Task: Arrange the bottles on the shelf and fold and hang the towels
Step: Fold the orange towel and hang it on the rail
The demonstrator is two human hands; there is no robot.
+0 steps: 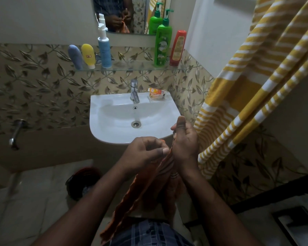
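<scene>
At the washbasin, we hold an orange towel [132, 196] before us, just in front of the near rim of the sink [103, 135]. Our left hand [146, 151] pinches one edge of the cloth between thumb and curled forefinger. Our right hand [185, 141], thumb raised, has its fingers wrapped round the cloth's upper end, and the two hands nearly touch. From that grip the towel drops in a narrow, bunched band along our body, its lower end lost below the frame. Above the tap [134, 91], the glass shelf [132, 67] carries five bottles in two groups. A grey-blue tube [75, 56], a yellow tube [88, 55] and a blue pump bottle [104, 48] stand at the left, a green pump bottle [163, 45] and a red bottle [177, 47] at the right, so that part of the job looks done to us. A yellow striped towel [247, 89] hangs at the right, just beside our right hand. We judge the fold to be at an early stage, and the dangers lie in the cloth itself. The left hand's pinch takes only a thin edge, and a tug to straighten the band could pull it free and let that side fall. Bunched as it is, the towel may fold with its edges out of line. The hanging end, which we cannot see, could drag on the floor [34, 201], and a wide sweep of the right arm could catch the striped towel and pull it off whatever holds it.
</scene>
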